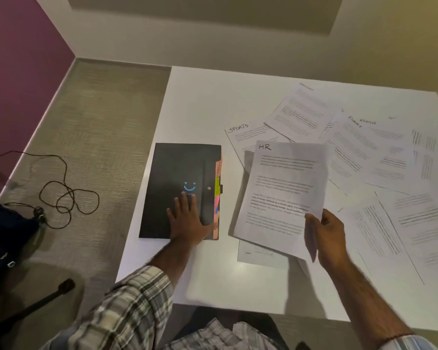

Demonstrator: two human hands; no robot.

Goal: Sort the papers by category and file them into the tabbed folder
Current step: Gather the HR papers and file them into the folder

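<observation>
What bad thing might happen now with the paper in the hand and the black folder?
The right hand pinches the HR paper by one lower corner only, so it may flop, crease or slip.
The black folder lies closed under the flat left hand; opening it one-handed may make it slide.
The loose papers overlap, with Admin, Finance and Sports mixed, so one may get filed in the wrong section.

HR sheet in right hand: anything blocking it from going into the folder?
Yes. The black folder is closed, and the left hand lies flat on its cover. The right hand holds the HR sheet beside it; nothing lies on the table strip between them.
</observation>
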